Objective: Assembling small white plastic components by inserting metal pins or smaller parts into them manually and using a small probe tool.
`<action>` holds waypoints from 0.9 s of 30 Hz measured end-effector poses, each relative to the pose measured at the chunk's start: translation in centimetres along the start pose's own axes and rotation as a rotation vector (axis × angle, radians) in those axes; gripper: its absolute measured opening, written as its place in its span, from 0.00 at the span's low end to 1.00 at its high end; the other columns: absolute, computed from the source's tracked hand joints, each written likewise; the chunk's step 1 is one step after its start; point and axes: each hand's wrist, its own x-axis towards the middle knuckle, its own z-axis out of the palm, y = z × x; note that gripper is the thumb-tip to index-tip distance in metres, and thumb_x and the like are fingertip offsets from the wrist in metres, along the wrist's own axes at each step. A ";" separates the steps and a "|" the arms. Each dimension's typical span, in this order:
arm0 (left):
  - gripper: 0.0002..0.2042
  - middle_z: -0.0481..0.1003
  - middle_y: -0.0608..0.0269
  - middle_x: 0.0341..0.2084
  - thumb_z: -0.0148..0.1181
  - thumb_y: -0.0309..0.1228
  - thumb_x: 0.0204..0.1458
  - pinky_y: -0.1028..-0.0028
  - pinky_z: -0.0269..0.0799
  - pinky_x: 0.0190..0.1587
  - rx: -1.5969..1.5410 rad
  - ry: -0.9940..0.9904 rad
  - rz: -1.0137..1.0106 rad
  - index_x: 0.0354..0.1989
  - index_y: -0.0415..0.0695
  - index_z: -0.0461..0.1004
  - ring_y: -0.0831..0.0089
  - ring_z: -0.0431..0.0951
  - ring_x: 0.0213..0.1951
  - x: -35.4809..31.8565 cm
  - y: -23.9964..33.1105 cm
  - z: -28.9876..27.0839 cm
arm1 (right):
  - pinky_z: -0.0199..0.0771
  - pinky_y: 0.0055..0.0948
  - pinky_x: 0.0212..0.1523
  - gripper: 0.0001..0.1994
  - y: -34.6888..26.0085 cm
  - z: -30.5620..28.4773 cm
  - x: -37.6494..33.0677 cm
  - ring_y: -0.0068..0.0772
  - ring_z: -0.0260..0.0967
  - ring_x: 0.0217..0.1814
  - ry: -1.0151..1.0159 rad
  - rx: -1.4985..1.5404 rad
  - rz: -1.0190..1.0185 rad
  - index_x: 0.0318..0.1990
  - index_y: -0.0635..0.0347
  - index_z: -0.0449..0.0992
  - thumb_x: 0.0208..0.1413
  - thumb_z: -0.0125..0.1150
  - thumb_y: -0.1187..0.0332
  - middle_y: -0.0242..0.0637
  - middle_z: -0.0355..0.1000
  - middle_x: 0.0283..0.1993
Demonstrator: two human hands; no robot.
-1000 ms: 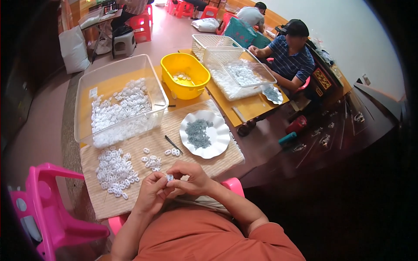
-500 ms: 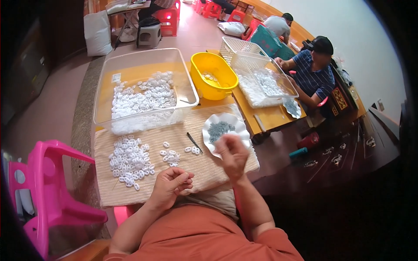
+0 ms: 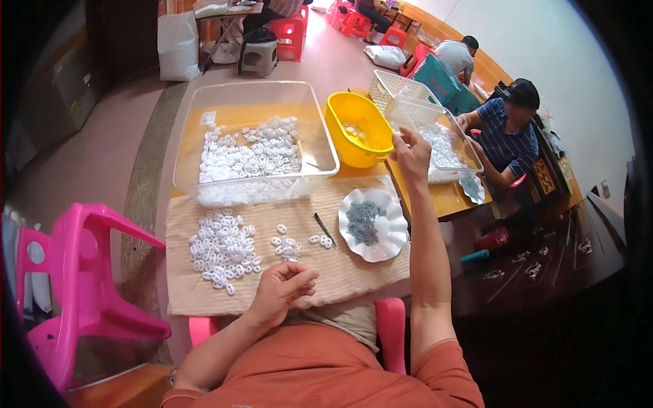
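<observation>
My left hand [image 3: 282, 289] rests at the near edge of a beige mat [image 3: 354, 272], fingers curled in; nothing shows in it. My right hand [image 3: 411, 153] is stretched far forward, raised beside the right rim of a yellow basin [image 3: 354, 129], its fingertips drawn together; what they hold is too small to tell. On the mat lie a pile of small white ring-shaped pieces [image 3: 221, 248], a smaller scatter [image 3: 289, 246], a thin dark tool [image 3: 325, 230] and a white scalloped plate [image 3: 391, 248] of tiny grey bits [image 3: 364, 221].
A large clear bin [image 3: 183, 163] of white pieces stands behind the mat. Further right are a white basket [image 3: 394, 88] and a second clear bin [image 3: 442, 146], where a person in a blue striped shirt [image 3: 507, 139] sits. A pink chair [image 3: 88, 272] stands at my left.
Both hands were together at the mat's near edge. My right hand then passed over the white plate and now reaches up beside the yellow basin. My left hand stayed put.
</observation>
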 end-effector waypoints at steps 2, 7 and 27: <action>0.04 0.78 0.60 0.33 0.58 0.25 0.55 0.75 0.79 0.37 -0.007 0.017 -0.005 0.36 0.39 0.74 0.78 0.77 0.32 -0.1 0.1 0.0 | 0.72 0.18 0.25 0.14 0.8 -0.2 -1.9 0.20 0.69 0.23 -0.177 0.164 0.093 0.48 0.71 0.74 0.55 0.59 0.72 0.36 0.74 0.30; 0.04 0.77 0.60 0.33 0.58 0.26 0.55 0.77 0.77 0.37 0.015 0.023 0.017 0.36 0.39 0.73 0.79 0.76 0.32 0.2 0.2 0.2 | 0.73 0.17 0.27 0.12 -0.5 -0.8 -7.4 0.17 0.69 0.25 -0.348 0.155 0.101 0.44 0.70 0.76 0.55 0.61 0.71 0.34 0.75 0.30; 0.03 0.77 0.62 0.31 0.58 0.26 0.56 0.79 0.75 0.34 -0.048 0.188 0.233 0.36 0.40 0.73 0.80 0.75 0.29 0.6 -0.2 -0.8 | 0.72 0.38 0.36 0.08 -5.0 3.0 -18.3 0.45 0.73 0.37 -0.839 -0.346 -0.347 0.37 0.58 0.78 0.47 0.63 0.71 0.38 0.73 0.36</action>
